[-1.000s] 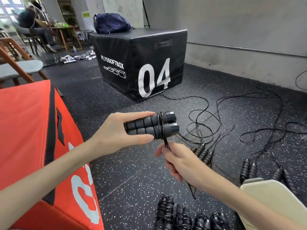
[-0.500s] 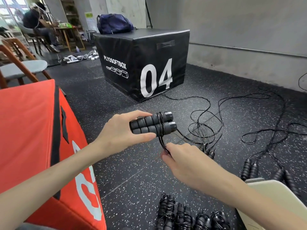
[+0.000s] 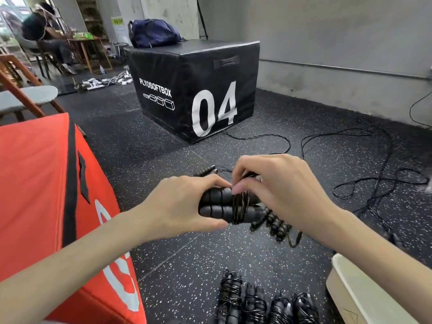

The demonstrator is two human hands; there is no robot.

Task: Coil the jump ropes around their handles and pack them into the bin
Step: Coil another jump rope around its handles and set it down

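The left hand (image 3: 177,206) holds a grip closed round the paired handles (image 3: 217,204), thumb underneath and fingers over the top. The right hand (image 3: 278,190) pinches the cord (image 3: 240,206) at the top of the handles; a second ago it held the cord below them, so it has carried one more turn up and over. The band of wraps near the handle caps looks thicker than before, and coiling is judged well under way but unfinished, since slack cord trails to the floor (image 3: 163,265).

The handles are black, ribbed and foam-like; the cord is thin and glossy. Four coiled ropes (image 3: 264,300) lie on the floor near the bottom edge of view, beside the cream, smooth-walled bin (image 3: 364,295). Uncoiled ropes (image 3: 378,183) sprawl beyond.
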